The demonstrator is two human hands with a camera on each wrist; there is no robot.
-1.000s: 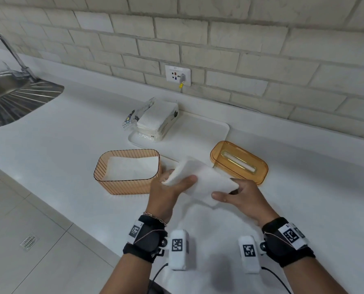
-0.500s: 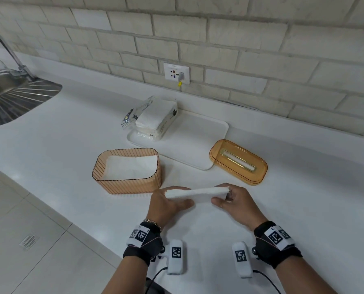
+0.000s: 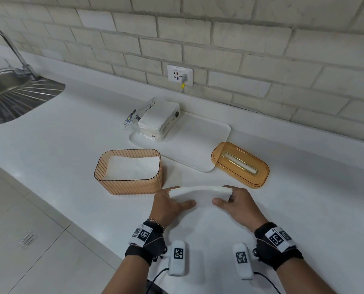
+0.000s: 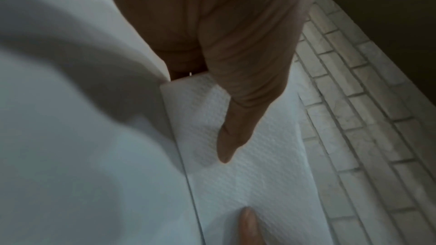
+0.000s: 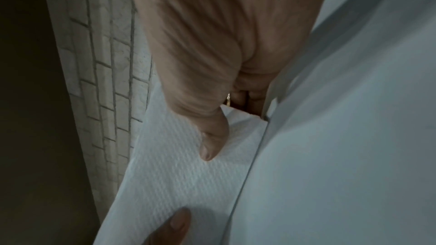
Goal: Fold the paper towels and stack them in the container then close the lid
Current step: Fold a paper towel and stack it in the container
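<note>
Pinched at both ends, thumbs on top: folded paper towel (image 3: 199,193) between left hand (image 3: 168,205) and right hand (image 3: 238,205), lower centre, just right of container (image 3: 130,183). Probably light, limp, tearable; best held by the ends.

Bare forearms, black wrist straps, white camera pods

Each wrist wears a black strap (image 3: 147,247) bearing white square-code tags; a white pod (image 3: 177,258) with a printed code and a thin black cable (image 3: 155,279) hangs beside each. A bead bracelet (image 3: 155,222) circles the left wrist.
</note>
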